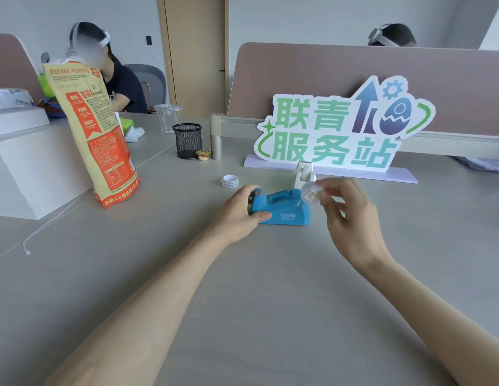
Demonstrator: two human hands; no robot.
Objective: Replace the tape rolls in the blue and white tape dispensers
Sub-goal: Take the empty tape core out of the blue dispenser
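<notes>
A blue tape dispenser (284, 208) stands on the grey table (242, 288) in the middle of the view. My left hand (240, 214) grips its front end, thumb on the near side. My right hand (351, 215) holds a white tape roll with its hub (312, 193) just above the dispenser's rear cradle. A white tape dispenser (303, 174) stands right behind the blue one, partly hidden by the roll. A loose clear tape roll (230, 181) lies flat on the table to the left of it.
A tall orange and tan paper bag (96, 135) stands at the left beside white boxes (25, 162). A black mesh cup (187, 140), a small round jar (202, 155) and a clear plastic cup (167, 117) sit further back. A green sign (334, 132) stands behind the dispensers. Two people sit beyond.
</notes>
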